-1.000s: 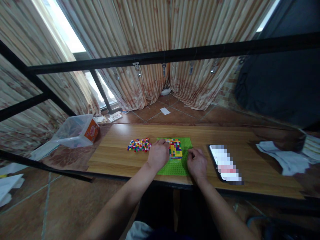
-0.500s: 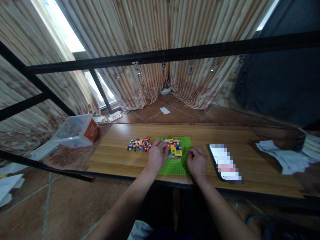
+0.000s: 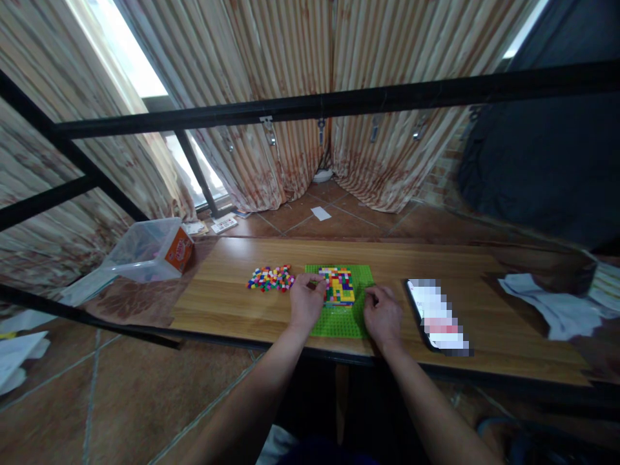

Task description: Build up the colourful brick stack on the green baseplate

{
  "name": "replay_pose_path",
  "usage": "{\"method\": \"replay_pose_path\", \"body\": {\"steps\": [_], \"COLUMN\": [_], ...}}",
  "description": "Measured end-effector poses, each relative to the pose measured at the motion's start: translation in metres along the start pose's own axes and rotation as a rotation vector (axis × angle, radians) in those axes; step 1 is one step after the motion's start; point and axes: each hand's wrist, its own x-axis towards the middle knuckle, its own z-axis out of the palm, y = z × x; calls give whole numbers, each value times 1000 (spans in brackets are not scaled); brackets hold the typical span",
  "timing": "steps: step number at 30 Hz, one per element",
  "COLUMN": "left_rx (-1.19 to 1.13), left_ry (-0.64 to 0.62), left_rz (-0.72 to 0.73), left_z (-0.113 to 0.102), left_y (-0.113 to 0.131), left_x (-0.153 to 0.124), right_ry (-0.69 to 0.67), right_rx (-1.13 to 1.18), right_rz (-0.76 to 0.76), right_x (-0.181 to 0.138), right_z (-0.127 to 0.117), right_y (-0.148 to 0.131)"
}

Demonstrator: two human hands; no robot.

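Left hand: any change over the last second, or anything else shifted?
The left hand drew back slightly left, from over the brick pattern to its left edge on the green baseplate; whether it holds a brick is unclear. The right hand stayed at the plate's right edge. Loose bricks, phone and plastic box unchanged.

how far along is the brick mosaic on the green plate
Partly done. A multicoloured block of bricks already covers the far middle of the green baseplate; its near half is bare. The left hand is at the block's left edge, the right hand on the plate's right edge. A pile of loose bricks remains.
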Motion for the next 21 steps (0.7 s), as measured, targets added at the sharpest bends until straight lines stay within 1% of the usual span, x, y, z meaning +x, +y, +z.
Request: {"method": "replay_pose_path", "body": {"steps": [2,5,10,15,21], "left_rx": [-113,-247,-362,-402,-439], "left_ry": [3,19,21,37,37], "left_rz": [-111,-186,-239,-277,-286], "left_z": [2,4,4,7,9], "left_y": [-1,-2,0,0,-1], "left_x": [1,2,3,5,4], "right_ry": [-2,-2,-8,-5,-5], "right_rx": [0,-1,-7,-4,-8], "right_rz": [-5,-9,0,-10,-23], "right_x": [0,-1,0,0,0], "right_z": [0,1,1,1,1], "right_y": [1,2,2,1,3]}}
